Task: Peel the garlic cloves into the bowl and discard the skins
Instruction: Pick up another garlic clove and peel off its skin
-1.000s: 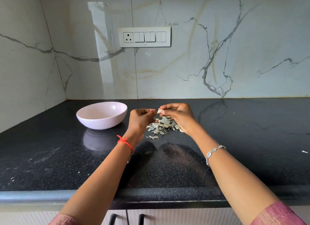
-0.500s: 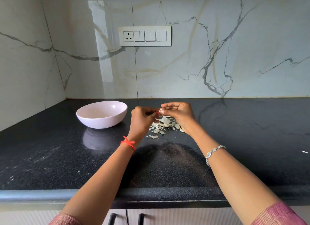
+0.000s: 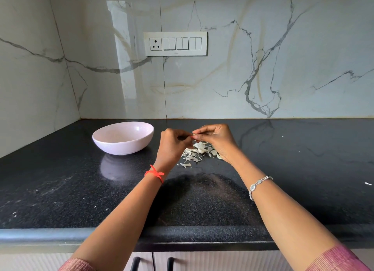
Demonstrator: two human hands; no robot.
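The left hand (image 3: 172, 147) and right hand (image 3: 217, 140) together pinch one small pale garlic clove (image 3: 194, 134). Papery white skins (image 3: 194, 153) lie beneath the grip, with a pale pink round bowl (image 3: 121, 147) to its left.

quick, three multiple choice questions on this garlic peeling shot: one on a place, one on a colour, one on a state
1. Where does the bowl stand?
A) left of the pile of skins
B) right of it
C) on top of it

2. What colour is the wrist thread?
A) blue
B) red
C) green

3. What are the left hand and right hand doing?
A) hanging open at the sides
B) lifting the bowl
C) pinching a garlic clove between them

Answers: 1 A, the bowl sits on the counter left of the pile; 2 B, it shows red against the arm; 3 C, the fingers of both hands meet on the small clove above the pile.
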